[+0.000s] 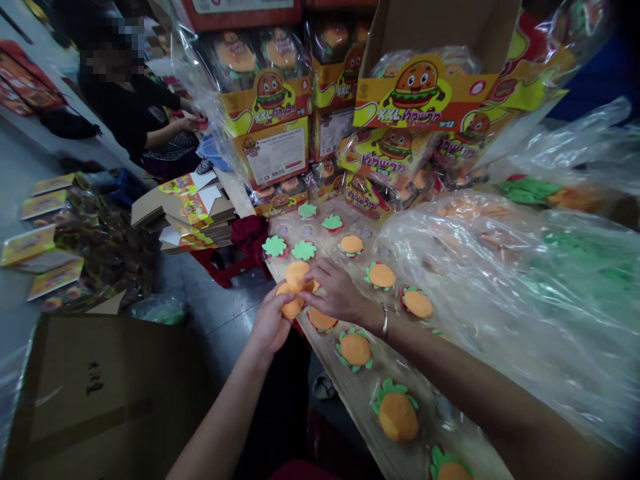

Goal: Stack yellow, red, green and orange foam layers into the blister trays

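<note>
Near the table's left edge my two hands meet around several orange bun pieces. My left hand is closed around the lower orange pieces, its thumb over them. From the right, my right hand pinches at the orange pieces, fingers bent. Just beyond the hands lie green leaf-shaped pieces with red edges showing under them. Orange buns on green and red layers run in a line along the table toward me, and others sit to the right in clear plastic trays.
Printed burger boxes are stacked at the table's far end. Clear plastic bags with orange and green pieces cover the right side. A large carton stands at lower left. Another person sits at upper left, beyond flat cardboard.
</note>
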The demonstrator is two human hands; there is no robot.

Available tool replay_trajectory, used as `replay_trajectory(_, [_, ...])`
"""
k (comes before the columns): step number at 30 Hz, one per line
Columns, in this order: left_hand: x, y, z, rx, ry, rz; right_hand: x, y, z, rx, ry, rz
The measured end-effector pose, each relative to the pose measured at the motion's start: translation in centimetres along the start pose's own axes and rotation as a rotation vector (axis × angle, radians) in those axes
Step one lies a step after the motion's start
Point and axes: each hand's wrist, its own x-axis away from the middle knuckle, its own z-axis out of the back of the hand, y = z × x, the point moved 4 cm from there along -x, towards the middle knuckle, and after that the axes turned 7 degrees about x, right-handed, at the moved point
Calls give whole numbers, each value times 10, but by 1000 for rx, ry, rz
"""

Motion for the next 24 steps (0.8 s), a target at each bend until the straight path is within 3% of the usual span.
replay_trajectory(4, [8,-1,-10,-165,-133,-14,2,10,0,-173,-129,-166])
replay_trajectory(7, [9,-2,-12,-264,-152,4,4,18,1,-300,-213,-239])
replay_trajectory(10, [5,-4,-10,-313,-129,-13,8,25,-1,-388,-209,-322])
replay_trajectory(16, [4,3,-15,-519,-119,-277,13,34,-5,-574,-153,-486])
replay_trajectory(19, [0,0,-14,-396,-111,-123,14,34,0,-569,-172,-457])
replay_trajectory(24, [-7,-2,-8,-38,30,209,22,41,11,-685,-87,-487])
